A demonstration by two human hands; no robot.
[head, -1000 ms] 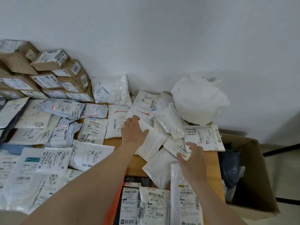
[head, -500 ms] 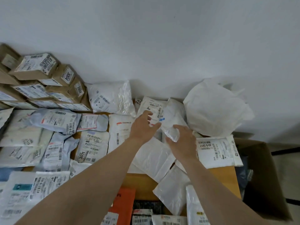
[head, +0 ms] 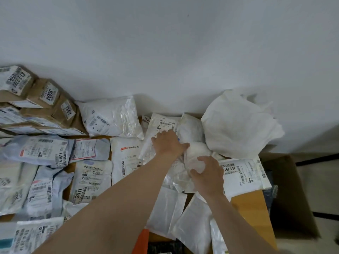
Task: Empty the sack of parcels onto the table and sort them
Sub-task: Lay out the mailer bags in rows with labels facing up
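Many white and grey plastic mailers lie spread over the wooden table (head: pixel 251 208). My left hand (head: pixel 167 143) rests with fingers flat on a white labelled parcel (head: pixel 165 121) near the wall, its thumb touching a small puffy white parcel (head: pixel 199 151). My right hand (head: pixel 208 174) grips that puffy parcel from the near side, fingers curled over its lower edge. The emptied white sack (head: pixel 238 125) sits crumpled at the table's back right corner, against the wall.
Brown labelled cardboard boxes (head: pixel 47 96) are stacked at the back left. Grey-blue mailers (head: pixel 36 149) cover the left side. An orange parcel (head: pixel 141 242) lies at the near edge. An open cardboard box (head: pixel 293 198) stands on the floor to the right of the table.
Both hands have reached farther toward the wall. My right hand left the flat mailers near the front and took hold of the puffy white parcel; my left hand moved onto the labelled parcel.
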